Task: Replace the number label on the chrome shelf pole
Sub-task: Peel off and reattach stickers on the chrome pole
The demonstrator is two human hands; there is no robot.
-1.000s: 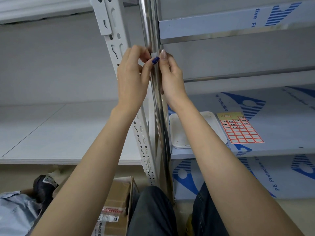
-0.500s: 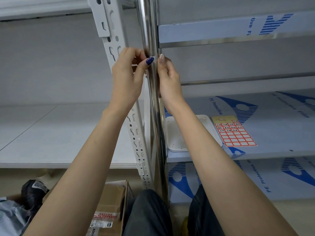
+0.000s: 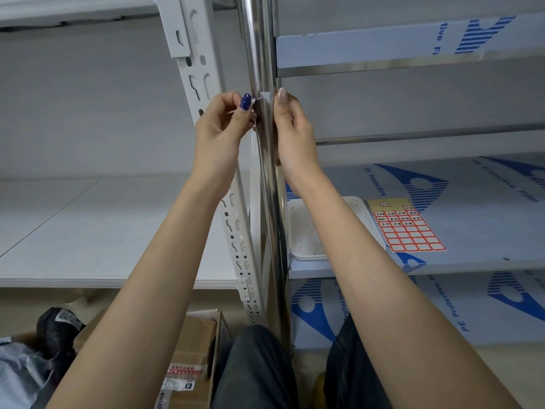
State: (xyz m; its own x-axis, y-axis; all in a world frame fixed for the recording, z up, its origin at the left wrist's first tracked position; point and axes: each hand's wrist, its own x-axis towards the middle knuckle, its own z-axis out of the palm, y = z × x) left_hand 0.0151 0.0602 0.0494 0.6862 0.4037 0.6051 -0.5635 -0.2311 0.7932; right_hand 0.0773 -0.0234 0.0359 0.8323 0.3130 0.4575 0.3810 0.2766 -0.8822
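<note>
A chrome shelf pole point(image 3: 259, 54) runs vertically through the middle of the view. A small white label point(image 3: 265, 94) sits on the pole between my two hands. My left hand point(image 3: 221, 134) pinches the label's left edge with thumb and finger, the label partly lifted off the chrome. My right hand point(image 3: 292, 131) rests against the pole's right side, a fingertip touching the label's right edge. A yellow sheet of red-bordered number labels point(image 3: 405, 228) lies on the shelf to the right.
A white perforated upright point(image 3: 200, 72) stands just left of the pole. A white tray point(image 3: 300, 249) sits on the film-covered shelf point(image 3: 486, 225) beside the sheet. Below are a cardboard box point(image 3: 191, 355), a dark bag point(image 3: 56, 329) and my knees.
The view has shifted a little, so my hands sit lower in it. My left thumb and finger have pulled the label's left edge away from the pole.
</note>
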